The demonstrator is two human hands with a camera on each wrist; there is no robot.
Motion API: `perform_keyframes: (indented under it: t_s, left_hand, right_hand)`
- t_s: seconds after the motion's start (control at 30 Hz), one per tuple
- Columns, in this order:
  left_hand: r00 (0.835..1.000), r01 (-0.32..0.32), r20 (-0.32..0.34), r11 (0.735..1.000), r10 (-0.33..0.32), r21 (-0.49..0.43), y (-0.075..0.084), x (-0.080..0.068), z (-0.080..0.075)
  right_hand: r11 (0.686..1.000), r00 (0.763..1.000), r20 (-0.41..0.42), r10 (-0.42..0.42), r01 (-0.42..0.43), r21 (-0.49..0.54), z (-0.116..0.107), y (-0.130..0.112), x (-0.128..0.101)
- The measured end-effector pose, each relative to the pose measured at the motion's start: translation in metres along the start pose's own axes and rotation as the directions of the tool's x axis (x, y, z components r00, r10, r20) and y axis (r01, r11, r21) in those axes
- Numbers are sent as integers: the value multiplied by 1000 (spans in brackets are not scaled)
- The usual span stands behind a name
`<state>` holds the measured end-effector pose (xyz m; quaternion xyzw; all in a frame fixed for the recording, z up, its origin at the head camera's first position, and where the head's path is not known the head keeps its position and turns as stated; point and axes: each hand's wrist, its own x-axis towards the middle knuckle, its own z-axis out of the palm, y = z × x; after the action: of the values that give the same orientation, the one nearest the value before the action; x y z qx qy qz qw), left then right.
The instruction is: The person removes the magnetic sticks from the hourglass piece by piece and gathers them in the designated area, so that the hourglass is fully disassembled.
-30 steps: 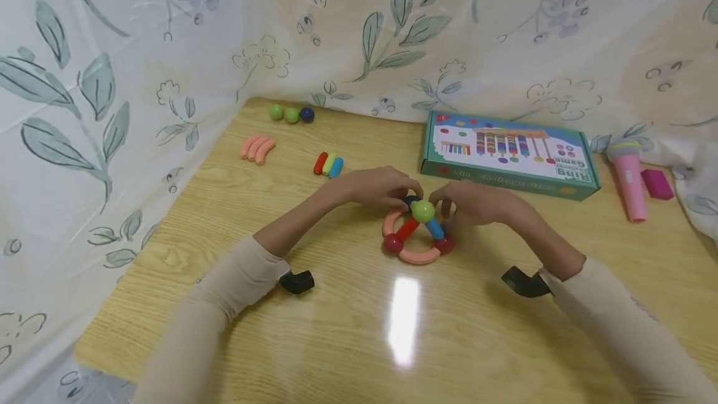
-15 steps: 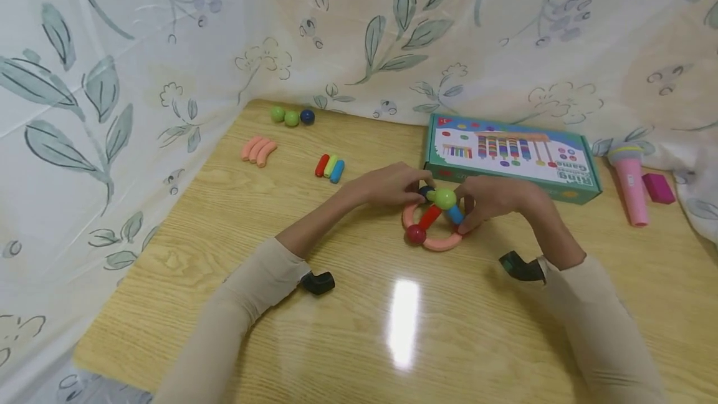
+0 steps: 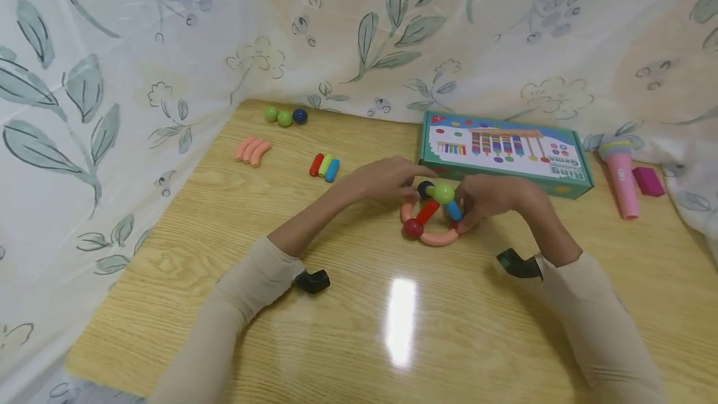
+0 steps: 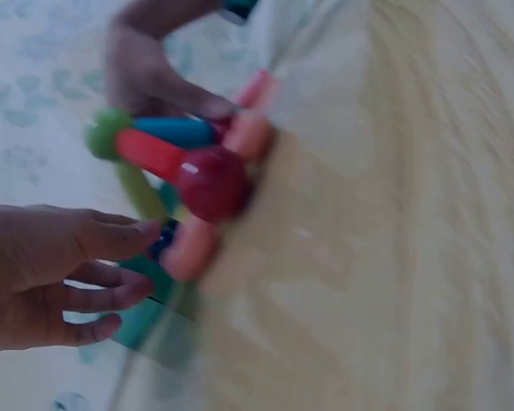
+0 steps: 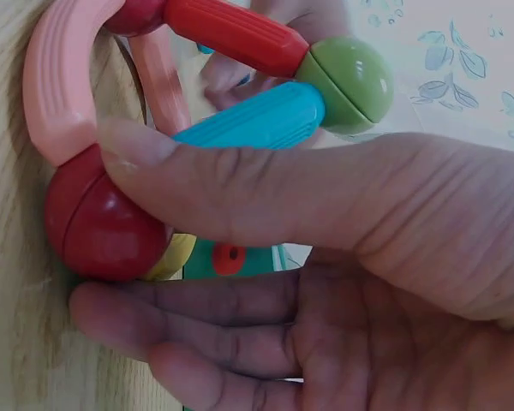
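Note:
A pyramid-like frame of toy sticks and balls stands on the table. Its top is a light green ball (image 3: 444, 193), from which a red stick (image 3: 428, 212), a blue stick (image 3: 453, 209) and a yellow-green stick (image 4: 139, 190) slope down. Curved salmon sticks (image 3: 440, 239) join the base balls. My right hand (image 3: 490, 197) pinches a dark red ball (image 5: 107, 224) at the base between thumb and fingers. Beside the dark blue ball (image 3: 425, 189), my left hand (image 3: 387, 179) has its fingers extended, a fingertip right at the ball. Another red ball (image 3: 413, 228) faces me.
Behind the frame lies a green toy box (image 3: 505, 151). A pink microphone (image 3: 621, 182) and a magenta block (image 3: 649, 181) are at right. To the left are short straight sticks (image 3: 324, 166), curved sticks (image 3: 252, 151), and green and blue balls (image 3: 285, 118). A floral cloth hangs behind.
The frame has shifted right and slightly away from me. My right hand has moved from near the top down to the red base ball. My left fingers have loosened at the dark blue ball.

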<state>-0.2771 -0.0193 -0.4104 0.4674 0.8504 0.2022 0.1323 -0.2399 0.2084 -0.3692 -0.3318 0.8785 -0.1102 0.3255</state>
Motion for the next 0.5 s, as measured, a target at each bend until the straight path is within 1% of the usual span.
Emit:
perform_keyframes:
  t_s: [0.13, 0.23, 0.3, 0.37, 0.43, 0.5]
  left_hand:
    - [999, -50, 8, 997, 50, -56, 13, -12, -16]
    - [995, -101, -24, 992, 99, -81, 27, -15, -19]
    - [992, -125, -43, 991, 123, -49, 36, -15, -18]
    - [989, -138, -47, 990, 137, -22, 45, -14, -16]
    - [990, -132, -45, 991, 132, 4, 52, -13, -15]
    - [993, -112, -41, 993, 113, 28, 57, -12, -16]
  right_hand:
    - [999, 1000, -8, 27, -28, -27, 0, -3, 1]
    - [999, 999, -10, 32, -32, -5, 1, -2, 2]
    - [1000, 1000, -14, 20, -20, 7, 1, -2, 2]
    - [999, 1000, -19, -5, 6, 45, 1, -2, 1]
    - [997, 999, -28, -29, 30, 65, 2, -2, 2]
    - [994, 998, -29, -59, 61, 90, 2, -3, 3]
